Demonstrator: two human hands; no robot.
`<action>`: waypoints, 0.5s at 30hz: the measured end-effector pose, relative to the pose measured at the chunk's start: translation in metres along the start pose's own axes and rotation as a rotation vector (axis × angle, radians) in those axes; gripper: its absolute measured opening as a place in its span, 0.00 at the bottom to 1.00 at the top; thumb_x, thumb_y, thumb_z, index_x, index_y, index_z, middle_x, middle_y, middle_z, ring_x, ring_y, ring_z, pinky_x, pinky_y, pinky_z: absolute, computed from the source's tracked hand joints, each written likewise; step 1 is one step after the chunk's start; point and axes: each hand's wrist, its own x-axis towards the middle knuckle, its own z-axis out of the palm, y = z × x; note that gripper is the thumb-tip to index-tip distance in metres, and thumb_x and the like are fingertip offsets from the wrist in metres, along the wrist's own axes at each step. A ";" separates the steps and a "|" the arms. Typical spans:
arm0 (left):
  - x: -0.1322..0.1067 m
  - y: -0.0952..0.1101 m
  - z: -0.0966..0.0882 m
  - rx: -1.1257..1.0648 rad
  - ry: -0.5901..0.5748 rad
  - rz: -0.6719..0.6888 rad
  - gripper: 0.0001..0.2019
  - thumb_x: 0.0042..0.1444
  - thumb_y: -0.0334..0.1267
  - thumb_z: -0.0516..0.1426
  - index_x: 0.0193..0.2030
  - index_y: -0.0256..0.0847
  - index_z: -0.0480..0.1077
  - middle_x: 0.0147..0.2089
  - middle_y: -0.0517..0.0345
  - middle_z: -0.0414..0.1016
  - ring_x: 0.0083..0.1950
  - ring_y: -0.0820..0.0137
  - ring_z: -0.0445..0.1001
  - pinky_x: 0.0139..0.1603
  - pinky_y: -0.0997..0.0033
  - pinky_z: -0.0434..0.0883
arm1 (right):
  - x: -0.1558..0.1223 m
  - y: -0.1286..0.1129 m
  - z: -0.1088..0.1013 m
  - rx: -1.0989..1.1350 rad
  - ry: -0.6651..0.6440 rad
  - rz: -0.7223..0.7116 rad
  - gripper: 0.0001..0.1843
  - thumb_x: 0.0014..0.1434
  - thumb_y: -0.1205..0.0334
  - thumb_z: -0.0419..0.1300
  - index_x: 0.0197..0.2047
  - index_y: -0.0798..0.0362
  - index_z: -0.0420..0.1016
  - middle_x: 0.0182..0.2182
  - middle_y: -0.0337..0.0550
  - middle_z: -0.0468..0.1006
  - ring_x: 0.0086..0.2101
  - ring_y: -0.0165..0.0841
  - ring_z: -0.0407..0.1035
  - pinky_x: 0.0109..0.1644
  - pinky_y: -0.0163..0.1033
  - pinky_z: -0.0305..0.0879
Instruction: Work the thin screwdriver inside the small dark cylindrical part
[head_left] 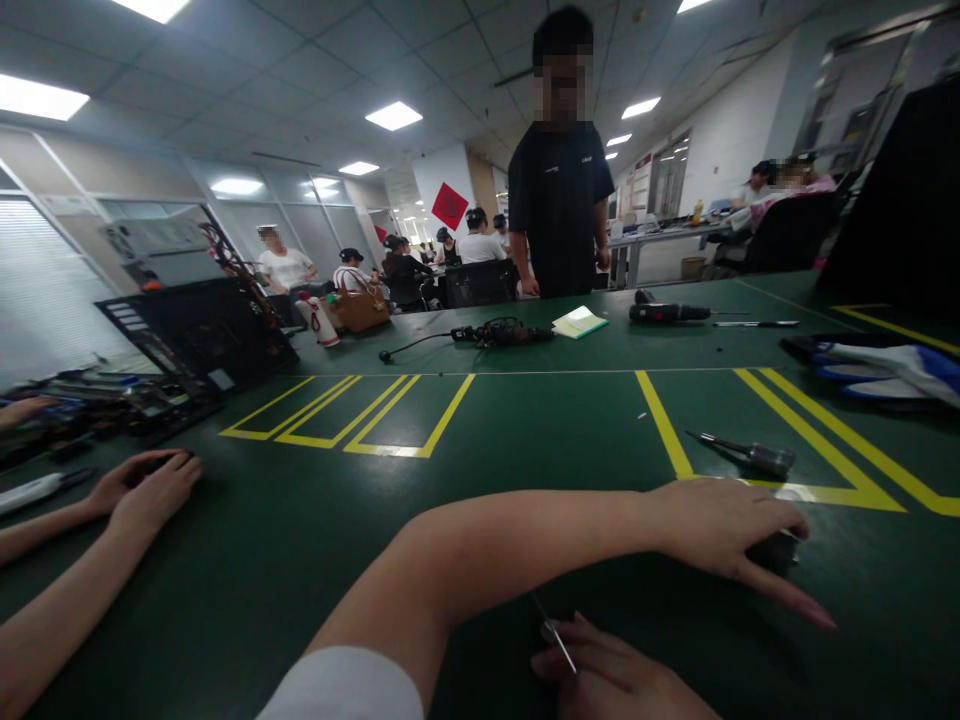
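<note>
My left arm crosses the green table mat to the right. My left hand [724,530] lies over a small dark object [776,550] by a yellow line; its fingers curl onto the object and the thumb sticks out toward me. What the object is stays hidden. At the bottom edge, my right hand [611,675] pinches a thin metal pin [556,637] that points up and left. A small screwdriver [750,456] lies just beyond my left hand.
A co-worker's two hands [146,485] rest on the mat at left, beside an open computer case [199,335] and loose parts. Farther back lie a black cable [495,333], a notepad [579,321] and an electric screwdriver [667,312]. Gloves [892,365] lie at right. A person in black [559,200] stands across the table.
</note>
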 end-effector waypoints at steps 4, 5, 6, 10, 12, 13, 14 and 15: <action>-0.010 0.009 -0.017 0.014 0.009 -0.040 0.29 0.57 0.49 0.54 0.60 0.31 0.56 0.57 0.45 0.65 0.59 0.58 0.64 0.55 0.63 0.64 | 0.017 -0.006 -0.004 0.003 -0.050 0.007 0.08 0.58 0.73 0.57 0.38 0.51 0.74 0.51 0.47 0.76 0.57 0.40 0.61 0.60 0.49 0.56; -0.015 0.011 -0.022 0.021 0.045 -0.036 0.28 0.58 0.48 0.53 0.60 0.31 0.57 0.58 0.45 0.65 0.60 0.59 0.63 0.56 0.63 0.63 | 0.020 -0.008 -0.006 0.006 -0.061 0.002 0.09 0.59 0.73 0.56 0.38 0.52 0.74 0.52 0.48 0.76 0.58 0.40 0.60 0.61 0.49 0.55; -0.021 0.012 -0.028 0.023 0.084 -0.031 0.28 0.58 0.48 0.53 0.59 0.31 0.58 0.57 0.45 0.65 0.59 0.60 0.64 0.56 0.64 0.63 | 0.023 -0.010 -0.008 0.009 -0.067 0.002 0.09 0.59 0.73 0.56 0.39 0.52 0.74 0.53 0.49 0.75 0.58 0.39 0.60 0.61 0.49 0.55; -0.058 0.021 -0.049 0.020 0.279 -0.073 0.19 0.61 0.44 0.52 0.55 0.35 0.63 0.54 0.48 0.69 0.55 0.64 0.67 0.55 0.67 0.64 | 0.034 -0.016 -0.014 0.019 -0.059 0.030 0.10 0.56 0.72 0.57 0.40 0.53 0.73 0.55 0.50 0.73 0.59 0.40 0.58 0.62 0.51 0.53; -0.082 0.029 -0.055 0.019 0.405 -0.073 0.17 0.60 0.41 0.52 0.54 0.37 0.64 0.53 0.49 0.70 0.56 0.64 0.67 0.57 0.65 0.63 | 0.039 -0.018 -0.016 0.031 0.018 0.056 0.13 0.52 0.74 0.57 0.41 0.53 0.73 0.54 0.50 0.73 0.58 0.40 0.60 0.63 0.51 0.52; -0.094 0.034 -0.058 0.016 0.479 -0.074 0.16 0.61 0.40 0.52 0.53 0.37 0.65 0.53 0.49 0.70 0.56 0.64 0.67 0.57 0.65 0.63 | 0.043 -0.018 -0.017 0.036 0.065 0.065 0.15 0.50 0.76 0.57 0.41 0.53 0.72 0.53 0.49 0.73 0.58 0.40 0.61 0.63 0.50 0.52; -0.106 0.039 -0.059 0.009 0.551 -0.076 0.15 0.61 0.39 0.51 0.53 0.37 0.65 0.53 0.48 0.70 0.56 0.65 0.67 0.57 0.64 0.63 | 0.047 -0.018 -0.018 0.039 0.107 0.073 0.17 0.49 0.77 0.56 0.42 0.53 0.71 0.53 0.48 0.74 0.57 0.39 0.62 0.62 0.50 0.53; -0.118 0.044 -0.059 -0.003 0.626 -0.078 0.14 0.60 0.37 0.52 0.52 0.36 0.65 0.52 0.48 0.70 0.55 0.64 0.67 0.57 0.64 0.63 | 0.051 -0.017 -0.019 0.041 0.143 0.082 0.18 0.49 0.78 0.55 0.42 0.52 0.71 0.51 0.47 0.75 0.55 0.38 0.64 0.61 0.49 0.55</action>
